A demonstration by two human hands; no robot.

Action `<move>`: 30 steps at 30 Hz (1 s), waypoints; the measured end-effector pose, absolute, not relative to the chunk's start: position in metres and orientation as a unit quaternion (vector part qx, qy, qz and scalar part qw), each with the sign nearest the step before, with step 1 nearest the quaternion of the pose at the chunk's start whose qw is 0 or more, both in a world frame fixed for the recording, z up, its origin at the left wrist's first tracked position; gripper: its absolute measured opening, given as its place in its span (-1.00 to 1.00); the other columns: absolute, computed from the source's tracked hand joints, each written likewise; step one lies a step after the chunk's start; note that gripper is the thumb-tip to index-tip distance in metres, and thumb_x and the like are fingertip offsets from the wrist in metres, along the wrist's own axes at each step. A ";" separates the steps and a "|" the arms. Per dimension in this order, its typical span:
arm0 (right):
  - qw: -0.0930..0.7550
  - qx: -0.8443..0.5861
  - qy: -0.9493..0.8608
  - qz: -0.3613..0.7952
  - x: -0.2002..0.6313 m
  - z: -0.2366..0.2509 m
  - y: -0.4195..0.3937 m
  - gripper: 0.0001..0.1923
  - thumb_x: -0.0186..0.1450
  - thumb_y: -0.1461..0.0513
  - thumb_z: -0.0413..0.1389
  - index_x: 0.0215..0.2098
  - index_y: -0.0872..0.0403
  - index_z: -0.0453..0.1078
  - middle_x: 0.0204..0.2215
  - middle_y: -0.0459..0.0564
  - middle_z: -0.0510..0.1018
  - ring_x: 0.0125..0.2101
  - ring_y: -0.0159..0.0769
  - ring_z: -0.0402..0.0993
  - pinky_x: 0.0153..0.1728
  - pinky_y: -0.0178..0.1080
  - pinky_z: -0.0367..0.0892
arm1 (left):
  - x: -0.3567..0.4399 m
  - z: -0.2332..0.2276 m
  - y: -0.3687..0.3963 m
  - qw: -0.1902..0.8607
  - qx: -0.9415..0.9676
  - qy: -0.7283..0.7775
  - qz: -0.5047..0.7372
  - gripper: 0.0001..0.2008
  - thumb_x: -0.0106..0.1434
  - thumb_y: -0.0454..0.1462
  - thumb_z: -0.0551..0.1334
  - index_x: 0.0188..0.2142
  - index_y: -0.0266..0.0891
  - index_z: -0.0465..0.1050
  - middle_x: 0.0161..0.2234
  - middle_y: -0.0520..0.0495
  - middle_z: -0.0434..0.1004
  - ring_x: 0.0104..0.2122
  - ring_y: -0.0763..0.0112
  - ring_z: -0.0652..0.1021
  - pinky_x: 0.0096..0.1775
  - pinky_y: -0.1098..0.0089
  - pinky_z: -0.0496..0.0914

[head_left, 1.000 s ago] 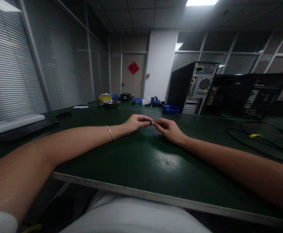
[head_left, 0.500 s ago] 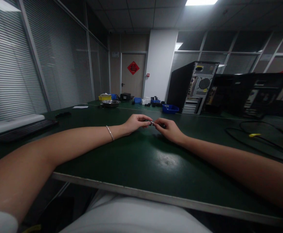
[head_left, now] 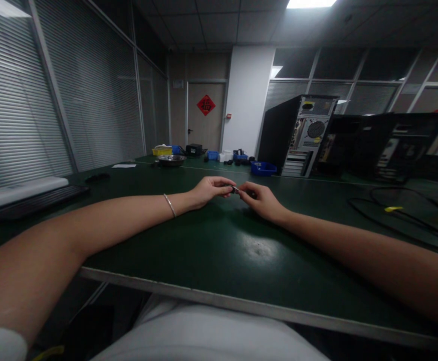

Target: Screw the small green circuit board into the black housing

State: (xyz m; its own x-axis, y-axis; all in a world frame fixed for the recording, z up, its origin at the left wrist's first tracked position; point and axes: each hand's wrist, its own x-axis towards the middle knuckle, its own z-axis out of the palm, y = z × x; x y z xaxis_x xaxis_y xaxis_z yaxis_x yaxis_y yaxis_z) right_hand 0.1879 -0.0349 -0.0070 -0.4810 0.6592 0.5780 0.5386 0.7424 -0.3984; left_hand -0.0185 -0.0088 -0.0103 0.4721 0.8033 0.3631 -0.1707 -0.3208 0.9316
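My left hand (head_left: pixel 212 191) is closed in a pinch on a small dark piece (head_left: pixel 233 189), too small to name. Close on its right, my right hand (head_left: pixel 258 198) pinches a thin, shiny metal piece (head_left: pixel 237 188) whose tip meets the dark piece. Most of both pieces is hidden by the fingers. Both hands are held just above the green tabletop (head_left: pixel 211 250), near the middle, with the fingertips almost touching.
A computer tower (head_left: pixel 297 138) stands at the back right, with a blue bin (head_left: pixel 263 169) beside it. Further back are a metal bowl (head_left: pixel 171 160) and a yellow basket (head_left: pixel 162 151). Black cables (head_left: pixel 373 204) lie at right, a keyboard (head_left: pixel 42 201) at left.
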 end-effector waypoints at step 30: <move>0.379 -0.378 -0.843 0.050 0.187 -0.006 -0.036 -0.75 0.32 0.18 0.02 -0.20 0.11 0.50 -0.34 0.01 0.59 -0.35 -0.23 0.47 -0.36 -0.25 0.31 | -0.018 -0.013 -0.003 0.430 0.732 0.222 0.479 -0.72 -0.02 -0.44 0.40 -0.26 -0.36 0.47 -0.29 -0.06 0.52 -0.24 0.41 0.52 -0.04 0.26 0.36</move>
State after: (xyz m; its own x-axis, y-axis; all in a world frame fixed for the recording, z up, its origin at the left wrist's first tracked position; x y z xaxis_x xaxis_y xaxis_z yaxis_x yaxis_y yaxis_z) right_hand 0.1875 -0.0363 -0.0058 -0.4279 0.6750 0.6011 0.5987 0.7099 -0.3710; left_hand -0.0180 -0.0028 -0.0134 0.4429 0.7378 0.5094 -0.0861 -0.5306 0.8432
